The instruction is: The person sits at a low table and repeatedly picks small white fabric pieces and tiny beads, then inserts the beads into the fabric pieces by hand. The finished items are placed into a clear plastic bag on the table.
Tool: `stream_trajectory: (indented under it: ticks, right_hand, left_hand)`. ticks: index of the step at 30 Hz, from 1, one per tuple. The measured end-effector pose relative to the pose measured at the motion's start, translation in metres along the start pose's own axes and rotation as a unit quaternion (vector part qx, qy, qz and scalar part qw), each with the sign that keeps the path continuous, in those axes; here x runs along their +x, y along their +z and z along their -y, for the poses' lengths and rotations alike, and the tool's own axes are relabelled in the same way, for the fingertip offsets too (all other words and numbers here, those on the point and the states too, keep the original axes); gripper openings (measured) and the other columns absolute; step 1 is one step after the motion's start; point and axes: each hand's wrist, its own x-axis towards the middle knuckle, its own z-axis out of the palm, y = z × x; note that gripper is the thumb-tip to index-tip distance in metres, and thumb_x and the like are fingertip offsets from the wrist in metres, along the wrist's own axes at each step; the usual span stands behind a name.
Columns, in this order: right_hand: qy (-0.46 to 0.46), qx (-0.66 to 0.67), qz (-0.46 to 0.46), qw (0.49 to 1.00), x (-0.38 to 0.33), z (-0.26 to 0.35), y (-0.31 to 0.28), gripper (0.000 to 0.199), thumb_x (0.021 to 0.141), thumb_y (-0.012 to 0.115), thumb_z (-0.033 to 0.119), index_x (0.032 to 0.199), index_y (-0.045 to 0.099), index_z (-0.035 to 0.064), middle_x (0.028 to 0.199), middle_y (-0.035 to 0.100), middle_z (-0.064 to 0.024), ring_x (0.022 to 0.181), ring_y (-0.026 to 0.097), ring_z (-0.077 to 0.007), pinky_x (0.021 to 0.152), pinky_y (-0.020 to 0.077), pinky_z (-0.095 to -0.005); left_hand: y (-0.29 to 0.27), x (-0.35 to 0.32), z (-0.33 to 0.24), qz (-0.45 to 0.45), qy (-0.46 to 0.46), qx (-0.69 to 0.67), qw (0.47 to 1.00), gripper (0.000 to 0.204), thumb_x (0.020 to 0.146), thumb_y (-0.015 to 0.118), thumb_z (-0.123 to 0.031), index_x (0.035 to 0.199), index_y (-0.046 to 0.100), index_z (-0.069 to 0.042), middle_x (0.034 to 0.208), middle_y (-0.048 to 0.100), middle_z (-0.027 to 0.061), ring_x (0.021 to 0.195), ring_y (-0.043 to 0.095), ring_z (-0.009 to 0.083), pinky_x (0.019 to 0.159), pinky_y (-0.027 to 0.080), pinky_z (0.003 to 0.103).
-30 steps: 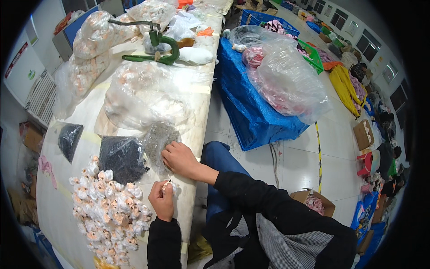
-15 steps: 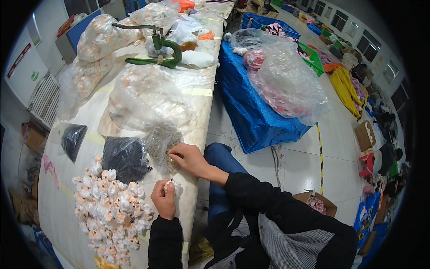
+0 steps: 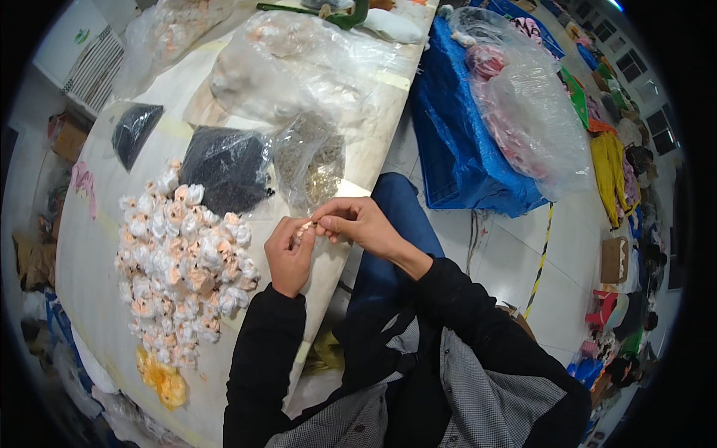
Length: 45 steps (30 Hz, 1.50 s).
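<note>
My left hand (image 3: 289, 255) is closed round a small white and peach fabric flower (image 3: 303, 231), mostly covered by the fingers. Fingertips of my right hand (image 3: 364, 228) are pinched together against the flower; whatever they grip is too small to make out. Just beyond my hands lies an open clear bag of small gold-toned pieces (image 3: 323, 173). Left of it is a clear bag of tiny black pieces (image 3: 224, 168). A heap of white and peach fabric flowers (image 3: 183, 261), several with dark dots at their centres, spreads on the table to the left.
Big clear bags of flowers (image 3: 287, 67) cover the far table (image 3: 89, 276). A smaller black-filled bag (image 3: 137, 134) and a yellow piece (image 3: 161, 379) lie at the left. Beyond the table's right edge stands a blue-covered crate (image 3: 455, 149) bearing a plastic bag of pink goods (image 3: 530, 127).
My right hand has come from the bag of gold-toned pieces to the flower in my left hand, and the hands now meet. The view has tilted down.
</note>
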Motion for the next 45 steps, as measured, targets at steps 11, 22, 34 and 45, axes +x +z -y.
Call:
stream_trajectory:
  ticks: [11,22,34,45]
  right_hand:
    - [-0.079,-0.208,-0.078,0.972,-0.005,0.002,0.008,0.017,0.099,0.073,0.013,0.111,0.073,0.0006,0.086,0.072,-0.0025,0.076,0.062,-0.0067,0.068,0.0500,-0.0249]
    - [-0.142,-0.342,-0.039,0.928,-0.005,-0.001,0.002,0.013,0.095,0.071,0.010,0.096,0.062,0.0002,0.077,0.065,-0.0103,0.068,0.063,-0.0185,0.065,0.0509,-0.0325]
    - [-0.144,-0.394,0.023,0.908,0.005,-0.002,-0.001,0.014,0.092,0.067,0.009,0.094,0.056,0.0011,0.080,0.063,-0.0178,0.074,0.064,-0.0379,0.068,0.0501,-0.0441]
    - [-0.172,-0.413,0.043,0.893,0.008,-0.005,-0.002,0.013,0.092,0.068,0.008,0.095,0.057,0.0016,0.084,0.063,-0.0193,0.083,0.062,-0.0407,0.073,0.0493,-0.0462]
  left_hand:
    - [-0.001,0.001,-0.006,0.018,-0.003,0.028,0.999,0.014,0.096,0.071,-0.010,0.101,0.071,0.002,0.082,0.060,0.0074,0.068,0.052,0.0148,0.061,0.040,0.030]
    - [0.000,0.000,-0.012,0.045,0.015,0.093,0.995,0.012,0.096,0.069,-0.009,0.099,0.071,0.003,0.080,0.058,0.0065,0.068,0.052,0.0133,0.061,0.039,0.029]
    - [-0.001,0.000,-0.009,0.049,0.036,0.130,0.990,0.007,0.090,0.067,-0.003,0.096,0.068,0.000,0.084,0.061,0.0143,0.071,0.062,0.0322,0.063,0.047,0.039]
    - [0.002,-0.003,-0.005,0.049,0.031,0.149,0.987,0.005,0.090,0.066,-0.003,0.095,0.067,-0.001,0.085,0.059,0.0147,0.071,0.061,0.0340,0.063,0.047,0.040]
